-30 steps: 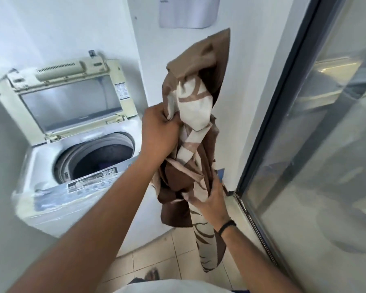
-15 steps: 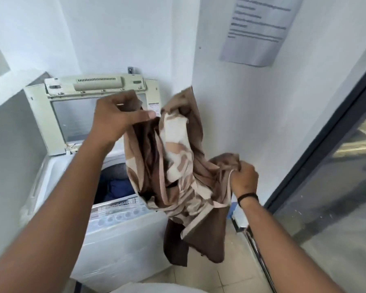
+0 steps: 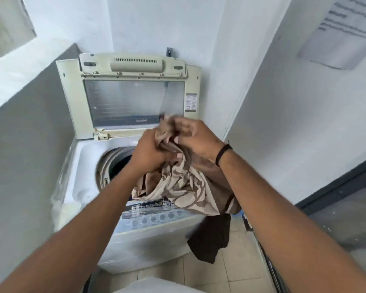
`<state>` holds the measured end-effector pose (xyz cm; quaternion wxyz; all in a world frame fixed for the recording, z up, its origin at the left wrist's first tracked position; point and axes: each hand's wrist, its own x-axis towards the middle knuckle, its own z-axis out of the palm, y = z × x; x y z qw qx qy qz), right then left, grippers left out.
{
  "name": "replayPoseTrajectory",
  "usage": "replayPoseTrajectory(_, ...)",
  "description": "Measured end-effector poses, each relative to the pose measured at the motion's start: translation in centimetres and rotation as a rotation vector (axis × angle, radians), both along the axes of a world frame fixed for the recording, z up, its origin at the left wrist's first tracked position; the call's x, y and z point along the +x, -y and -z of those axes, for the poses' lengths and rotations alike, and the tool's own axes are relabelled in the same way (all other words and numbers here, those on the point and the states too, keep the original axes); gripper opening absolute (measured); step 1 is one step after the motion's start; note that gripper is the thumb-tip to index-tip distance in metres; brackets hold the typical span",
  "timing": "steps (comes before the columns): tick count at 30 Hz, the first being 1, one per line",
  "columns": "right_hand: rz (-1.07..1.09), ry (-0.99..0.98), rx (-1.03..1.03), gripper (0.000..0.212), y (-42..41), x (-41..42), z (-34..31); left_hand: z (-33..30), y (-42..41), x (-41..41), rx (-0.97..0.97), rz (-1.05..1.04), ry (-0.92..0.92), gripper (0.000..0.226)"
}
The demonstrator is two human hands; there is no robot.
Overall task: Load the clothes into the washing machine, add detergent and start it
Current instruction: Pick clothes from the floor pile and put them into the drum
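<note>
Loading a brown-and-cream patterned garment [image 3: 184, 182] into a top-loading washing machine [image 3: 135, 235]. The garment is bunched in both hands over the right half of the drum opening [image 3: 114, 163]; its lower folds drape across the control panel [image 3: 152, 214], and a dark brown tail [image 3: 209, 240] hangs down the machine's front right corner, outside the cabinet. The left hand [image 3: 148, 153] has its fingers curled round the upper folds, and the right hand [image 3: 197, 138], with a black wristband [image 3: 223, 154], grips the top of the bundle just beside it, the two hands nearly touching. The hinged lid [image 3: 131, 96] stands raised against the wall behind, leaving the opening free. Something dark blue shows inside the drum, probably laundry already loaded, though it is too hidden to say.

To do this step well, the bundle should probably be carried leftward and lowered until it is centred over the drum before either hand lets go, since most of the cloth now lies over the panel rather than the opening. The hanging tail would need gathering up, or it may catch on the rim or stay draped outside. Fabric resting on the panel buttons could press one unintentionally. A printed notice [image 3: 347, 30] hangs on the right wall; a tiled floor [image 3: 237, 269] lies below.
</note>
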<state>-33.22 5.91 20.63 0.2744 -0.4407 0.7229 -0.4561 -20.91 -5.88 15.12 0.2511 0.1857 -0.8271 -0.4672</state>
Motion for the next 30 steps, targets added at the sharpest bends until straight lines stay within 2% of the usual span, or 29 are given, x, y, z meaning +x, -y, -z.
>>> replayPoseTrajectory(2, 0.011, -0.037, 0.126, 0.037, -1.1, -0.2, 2.6, 3.8, -0.2, 0.8, 0.08, -0.101, 0.132, 0.021)
replayPoseTrajectory(4, 0.142, -0.121, 0.208, 0.026, -2.6, -0.8, 5.5, 7.3, -0.2, 2.1, 0.085, -0.126, 0.305, 0.012)
replayPoseTrajectory(5, 0.233, -0.189, 0.271, 0.03, -3.5, -1.3, 6.8, 8.4, -0.2, 2.7, 0.075, -0.106, 0.369, 0.011)
replayPoseTrajectory(7, 0.366, -0.266, 0.488, 0.064, -5.5, -2.2, 9.5, 10.0, -0.1, 3.8, 0.076, -0.059, 0.457, 0.01)
replayPoseTrajectory(9, 0.381, -0.202, 0.73, 0.093, -7.2, -2.3, 12.2, 10.4, 0.2, 4.6, 0.045, 0.001, 0.526, 0.014)
replayPoseTrajectory(10, 0.371, -0.199, 0.823, 0.094, -7.7, -2.2, 13.6, 10.6, 0.6, 4.7, 0.041, 0.011, 0.541, 0.018)
replayPoseTrajectory(11, 0.36, -0.255, 0.893, 0.088, -8.1, -2.0, 14.9, 10.5, 0.9, 4.7, 0.052, -0.009, 0.522, 0.024)
replayPoseTrajectory(13, 0.376, -0.452, 0.967, 0.07, -8.2, -2.0, 16.2, 10.2, 1.3, 4.1, 0.13, -0.129, 0.417, 0.052)
replayPoseTrajectory(15, 0.375, -0.582, 0.931, 0.052, -7.8, -2.5, 16.2, 9.9, 1.4, 3.2, 0.183, -0.285, 0.295, 0.073)
replayPoseTrajectory(18, 0.291, -0.573, 0.816, 0.029, -6.5, -3.3, 15.8, 10.2, 0.4, 1.3, 0.108, -0.396, 0.203, 0.089)
replayPoseTrajectory(22, 0.194, -0.336, 0.621, 0.021, -3.9, -2.7, 16.2, 11.6, -3.4, -0.2, -0.001, -0.318, 0.236, 0.102)
replayPoseTrajectory(25, 0.248, 0.077, 0.384, 0.01, -1.4, -2.5, 16.4, 11.7, -5.2, -0.5, 0.124, -0.216, 0.178, 0.115)
replayPoseTrajectory(26, 0.301, 0.206, 0.319, 0.009, -0.6, -2.4, 16.1, 12.0, -5.2, -0.3, 0.16, -0.18, 0.176, 0.113)
replayPoseTrajectory(28, 0.36, 0.49, 0.18, 0.023, 1.3, -2.9, 15.5, 12.8, -4.6, 0.2, 0.145, -0.124, 0.269, 0.106)
replayPoseTrajectory(30, 0.234, 0.772, 0.135, 0.029, 2.7, -3.4, 14.6, 14.1, -3.6, 1.0, 0.048, -0.109, 0.441, 0.084)
